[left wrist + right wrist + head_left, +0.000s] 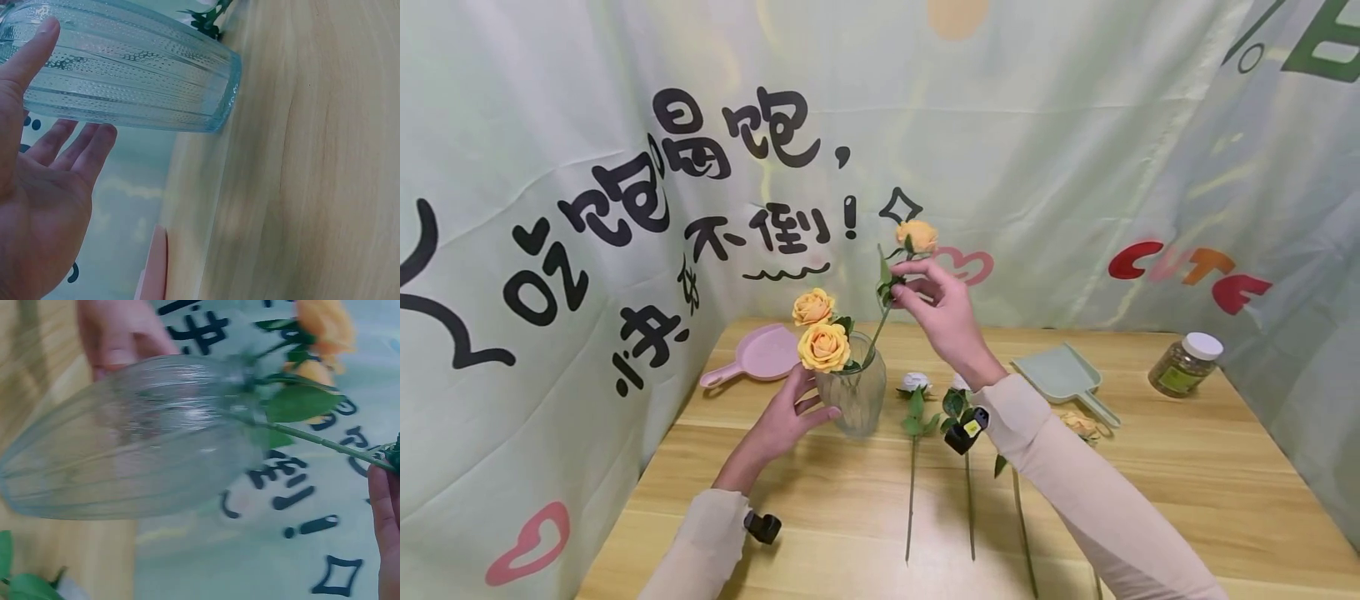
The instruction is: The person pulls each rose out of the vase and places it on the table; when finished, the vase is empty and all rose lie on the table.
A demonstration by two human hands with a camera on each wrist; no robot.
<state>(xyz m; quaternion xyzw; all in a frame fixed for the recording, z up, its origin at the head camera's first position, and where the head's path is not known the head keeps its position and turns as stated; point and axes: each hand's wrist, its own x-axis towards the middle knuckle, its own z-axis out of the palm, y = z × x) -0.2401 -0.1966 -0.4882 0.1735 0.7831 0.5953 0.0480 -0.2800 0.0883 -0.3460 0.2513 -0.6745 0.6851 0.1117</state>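
Note:
A clear ribbed glass vase (859, 404) stands on the table, holding two yellow-orange roses (824, 347) that lean left over its rim. My left hand (792, 417) steadies it from the left, thumb (31, 53) on one side and fingers (94, 147) along the other. Above the rim, my right hand (946, 315) pinches the stem of another yellow-orange rose (917, 237) just below its bloom. That rose's lower stem (319, 439) slants down into the vase mouth. How deep its end reaches is unclear in the blurred right wrist view.
Right of the vase lie white roses (914, 382) on long stems, with another yellow-orange rose (1081, 426) partly under my right sleeve. A pink dustpan (769, 352) lies behind left, a grey-green dustpan (1060, 372) behind right. A white-lidded jar (1184, 367) stands far right. Printed cloth hangs behind.

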